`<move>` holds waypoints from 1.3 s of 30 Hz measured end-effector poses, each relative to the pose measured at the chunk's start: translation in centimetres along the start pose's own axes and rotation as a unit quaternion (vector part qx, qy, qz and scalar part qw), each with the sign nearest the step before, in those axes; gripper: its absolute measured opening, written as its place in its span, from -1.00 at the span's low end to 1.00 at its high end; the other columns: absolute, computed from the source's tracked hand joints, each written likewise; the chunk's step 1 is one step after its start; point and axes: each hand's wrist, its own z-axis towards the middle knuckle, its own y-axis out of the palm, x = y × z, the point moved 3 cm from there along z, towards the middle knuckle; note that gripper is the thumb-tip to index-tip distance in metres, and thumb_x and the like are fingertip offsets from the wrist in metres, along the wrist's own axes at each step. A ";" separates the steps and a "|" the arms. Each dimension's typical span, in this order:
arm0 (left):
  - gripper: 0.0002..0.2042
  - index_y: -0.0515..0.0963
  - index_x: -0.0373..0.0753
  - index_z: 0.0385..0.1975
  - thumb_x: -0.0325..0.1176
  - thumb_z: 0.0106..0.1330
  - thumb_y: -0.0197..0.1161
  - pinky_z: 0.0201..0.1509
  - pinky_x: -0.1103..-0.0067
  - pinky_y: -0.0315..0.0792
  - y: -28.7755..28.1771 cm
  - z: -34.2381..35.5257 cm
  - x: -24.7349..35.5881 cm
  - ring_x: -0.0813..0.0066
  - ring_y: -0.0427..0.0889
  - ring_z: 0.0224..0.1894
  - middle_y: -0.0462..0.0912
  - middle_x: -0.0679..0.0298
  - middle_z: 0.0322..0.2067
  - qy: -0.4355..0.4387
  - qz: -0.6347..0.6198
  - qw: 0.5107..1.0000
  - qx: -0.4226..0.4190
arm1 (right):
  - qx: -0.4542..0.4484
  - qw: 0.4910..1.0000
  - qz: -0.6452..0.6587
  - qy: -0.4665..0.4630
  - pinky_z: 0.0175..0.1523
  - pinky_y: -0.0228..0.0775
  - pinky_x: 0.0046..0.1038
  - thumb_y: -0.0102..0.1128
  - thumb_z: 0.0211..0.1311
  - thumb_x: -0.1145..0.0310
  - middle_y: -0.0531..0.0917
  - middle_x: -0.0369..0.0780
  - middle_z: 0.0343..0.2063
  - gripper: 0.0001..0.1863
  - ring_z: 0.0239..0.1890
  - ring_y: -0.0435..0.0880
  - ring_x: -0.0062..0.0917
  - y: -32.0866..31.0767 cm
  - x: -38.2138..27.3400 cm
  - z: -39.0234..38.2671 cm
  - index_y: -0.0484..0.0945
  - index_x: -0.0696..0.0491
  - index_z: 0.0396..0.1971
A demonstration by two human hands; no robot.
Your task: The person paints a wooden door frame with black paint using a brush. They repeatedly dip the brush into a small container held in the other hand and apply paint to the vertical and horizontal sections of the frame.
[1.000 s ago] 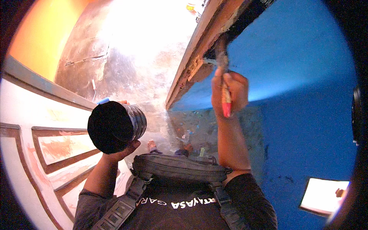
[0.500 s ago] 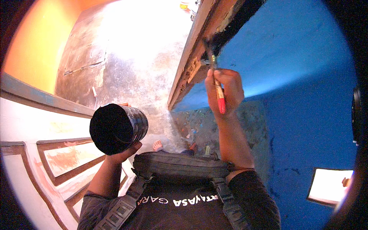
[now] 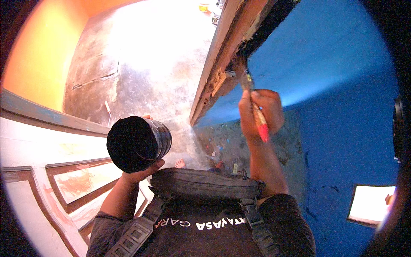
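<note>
In the head view, my only feed, I find the can (image 3: 163, 139) close to nine o'clock, lying over on its side as I see it, with its round black end turned up toward my lens. The left hand (image 3: 141, 173) grasps it, thumb along the near side and fingertips showing past the far side; I cannot tell how full it is.

Between two and three o'clock, the right hand (image 3: 266, 112) pinches the paintbrush (image 3: 247, 81) between thumb and fingers, its red handle end (image 3: 263, 133) pointing toward six. The brush head reaches toward one o'clock, at the black strip (image 3: 269, 30) between the worn wooden frame (image 3: 222, 53) and the blue wall (image 3: 342, 120). The bristles are dark and blurred, so I cannot tell whether they touch the wood.

Around these, I see a white panelled door (image 3: 25, 141) with brown mouldings at eight to nine o'clock, an orange wall (image 3: 43, 68) at ten, and stained, glaring floor (image 3: 141, 81) at eleven. A bare foot (image 3: 180, 163) shows near seven, a dark chest bag (image 3: 205, 186) sits at six, and a bright dark-edged rectangle (image 3: 370, 204) is at four
</note>
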 end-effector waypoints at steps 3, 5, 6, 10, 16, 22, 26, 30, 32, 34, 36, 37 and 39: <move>-0.18 0.34 -0.23 0.24 -0.19 -0.08 0.59 0.30 0.32 0.30 0.2 0.9 1.2 0.22 0.45 0.20 0.46 0.12 0.16 0.021 0.013 1.000 0.000 | 0.063 0.997 0.039 -0.016 -0.33 0.54 -0.41 0.43 -0.02 0.62 0.65 -0.12 -0.44 -0.75 -0.41 0.66 -0.36 -0.3 -0.4 1.4 0.52 0.07 -0.40; -0.17 0.34 -0.24 0.24 -0.19 -0.08 0.60 0.28 0.33 0.33 0.2 1.2 1.4 0.23 0.46 0.18 0.46 0.12 0.16 0.023 0.015 1.000 -0.005 | 0.056 0.998 0.024 -0.024 -0.33 0.54 -0.40 0.42 -0.03 0.62 0.65 -0.12 -0.44 -0.75 -0.41 0.66 -0.36 0.4 0.1 1.5 0.52 0.07 -0.40; -0.18 0.35 -0.24 0.24 -0.19 -0.08 0.60 0.27 0.33 0.33 0.3 1.1 1.5 0.23 0.46 0.17 0.47 0.12 0.15 0.020 0.013 1.000 -0.009 | 0.042 0.999 0.009 -0.027 -0.33 0.55 -0.39 0.42 -0.03 0.63 0.65 -0.12 -0.44 -0.75 -0.41 0.67 -0.35 0.8 0.4 1.2 0.52 0.07 -0.40; -0.20 0.36 -0.23 0.23 -0.21 -0.08 0.60 0.26 0.34 0.34 0.4 1.4 1.3 0.24 0.47 0.16 0.48 0.13 0.14 0.036 0.011 0.999 -0.006 | 0.002 1.000 0.009 -0.023 -0.34 0.55 -0.41 0.43 -0.03 0.62 0.66 -0.11 -0.42 -0.74 -0.40 0.67 -0.35 -0.2 -0.1 0.7 0.52 0.06 -0.39; -0.22 0.38 -0.23 0.21 -0.24 -0.07 0.59 0.23 0.34 0.36 0.7 2.3 1.8 0.25 0.49 0.14 0.49 0.13 0.13 0.059 0.009 0.998 -0.013 | 0.089 0.996 -0.023 -0.011 -0.35 0.54 -0.40 0.43 -0.05 0.62 0.64 -0.12 -0.46 -0.74 -0.45 0.66 -0.34 -0.5 -0.2 2.3 0.51 0.07 -0.41; -0.25 0.40 -0.23 0.19 -0.27 -0.06 0.59 0.21 0.35 0.39 0.3 1.0 0.9 0.26 0.51 0.11 0.51 0.14 0.12 -0.056 0.005 0.997 -0.054 | -0.032 0.999 0.038 0.015 -0.36 0.53 -0.37 0.42 -0.03 0.63 0.64 -0.12 -0.46 -0.76 -0.45 0.65 -0.33 0.1 0.2 0.8 0.52 0.09 -0.42; -0.27 0.41 -0.23 0.18 -0.29 -0.05 0.59 0.19 0.36 0.40 0.3 0.5 0.7 0.26 0.52 0.10 0.52 0.14 0.11 -0.104 -0.010 0.993 -0.063 | 0.047 0.997 0.008 -0.053 -0.37 0.52 -0.36 0.43 -0.05 0.62 0.63 -0.13 -0.47 -0.75 -0.45 0.65 -0.32 0.2 0.1 3.4 0.53 0.07 -0.40; -0.17 0.30 -0.26 0.27 -0.34 -0.08 0.57 0.19 0.38 0.40 1.1 1.3 1.6 0.28 0.51 0.11 0.47 0.12 0.16 0.013 -0.007 0.999 -0.044 | 0.104 0.992 -0.002 -0.067 -0.38 0.52 -0.34 0.47 -0.06 0.55 0.62 -0.17 -0.48 -0.74 -0.45 0.64 -0.29 0.4 0.0 5.1 0.56 0.00 -0.38; -0.14 0.28 -0.25 0.26 -0.45 -0.21 0.47 0.32 0.38 0.33 1.4 1.9 2.4 0.28 0.45 0.20 0.46 0.15 0.16 0.046 0.024 0.998 -0.033 | 0.127 0.989 -0.019 -0.072 -0.37 0.52 -0.35 0.47 -0.04 0.54 0.62 -0.17 -0.46 -0.74 -0.44 0.64 -0.30 0.2 -0.3 4.7 0.56 0.00 -0.37; -0.13 0.29 -0.23 0.25 -0.49 -0.26 0.42 0.38 0.37 0.29 1.3 2.3 3.0 0.27 0.43 0.24 0.47 0.16 0.16 0.070 0.047 0.996 -0.022 | 0.142 0.987 -0.027 -0.071 -0.37 0.52 -0.37 0.48 -0.03 0.54 0.62 -0.18 -0.43 -0.73 -0.44 0.64 -0.32 -0.3 -0.6 3.6 0.56 -0.01 -0.36; -0.16 0.32 -0.21 0.24 -0.46 -0.23 0.44 0.38 0.36 0.28 0.9 1.9 2.6 0.27 0.44 0.24 0.48 0.17 0.15 0.060 0.043 0.997 -0.022 | 0.160 0.986 0.006 -0.046 -0.39 0.52 -0.39 0.48 -0.03 0.54 0.62 -0.18 -0.41 -0.73 -0.45 0.63 -0.34 0.2 -0.3 2.3 0.56 -0.01 -0.36; -0.18 0.33 -0.20 0.24 -0.45 -0.21 0.44 0.39 0.35 0.27 0.7 1.7 2.2 0.27 0.44 0.24 0.49 0.17 0.14 0.039 0.034 0.998 -0.028 | 0.169 0.985 0.023 -0.034 -0.40 0.52 -0.40 0.48 -0.03 0.54 0.62 -0.18 -0.39 -0.73 -0.46 0.63 -0.35 0.5 -0.2 1.6 0.56 -0.01 -0.36; -0.21 0.36 -0.17 0.22 -0.42 -0.18 0.46 0.39 0.35 0.26 0.2 0.8 1.4 0.27 0.45 0.23 0.51 0.18 0.14 0.000 0.030 0.999 -0.038 | 0.114 0.993 0.013 -0.017 -0.42 0.51 -0.41 0.48 -0.04 0.55 0.62 -0.19 -0.43 -0.72 -0.49 0.62 -0.35 1.5 -0.1 0.6 0.56 -0.02 -0.37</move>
